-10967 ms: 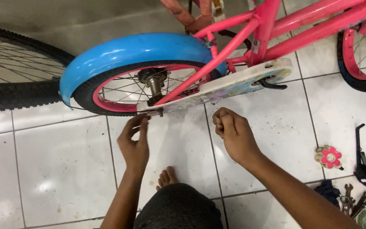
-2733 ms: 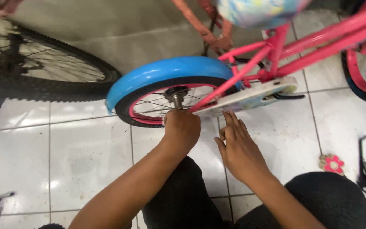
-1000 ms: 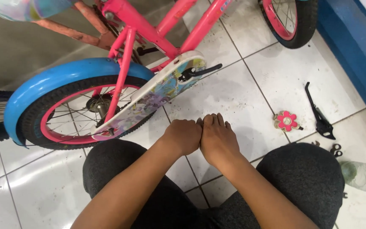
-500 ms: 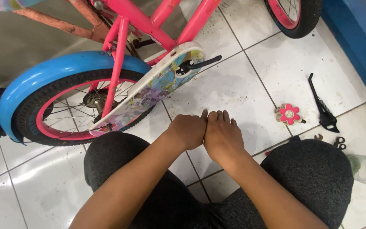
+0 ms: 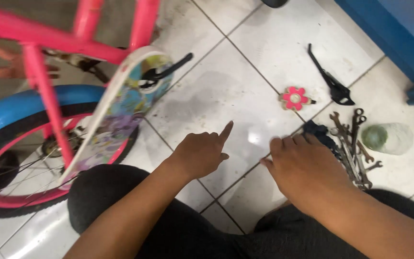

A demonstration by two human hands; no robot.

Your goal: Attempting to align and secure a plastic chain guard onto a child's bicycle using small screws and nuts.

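A: Right of the small pink steel-framed child's bicycle (image 5: 92, 43), on the white floor tiles (image 5: 226, 91), both hands are off the bike; left hand (image 5: 200, 153) hangs over the tile with the index finger stretched out and the rest curled in, gripping nothing.

B: And the right hand (image 5: 303, 165)?

A: Palm down, fingers loosely spread, grasping nothing; fingertips just beside the heap of grey metal spanners (image 5: 353, 144), further right of the bicycle; whether they touch a dark blue cloth scrap (image 5: 318, 132) at the heap's edge, cannot tell.

B: Step in hand, by your reading?

A: Tool picking, I judge; the reach goes to the spanners; next move would call for sorting one spanner out of a tangled pile and closing the fingers on its shaft.

B: Anything else lying there?

A: Pink flower-shaped plastic piece (image 5: 294, 98) and black metal kickstand (image 5: 331, 79) beyond the heap; translucent green-tinted jar (image 5: 386, 138) on its side past the spanners.

B: Hard to make out?

A: Rear hub (image 5: 56, 144) sits behind spokes and the printed chain guard (image 5: 120, 103); its nut unreadable; front of the bicycle cut off; spanner sizes indistinct.
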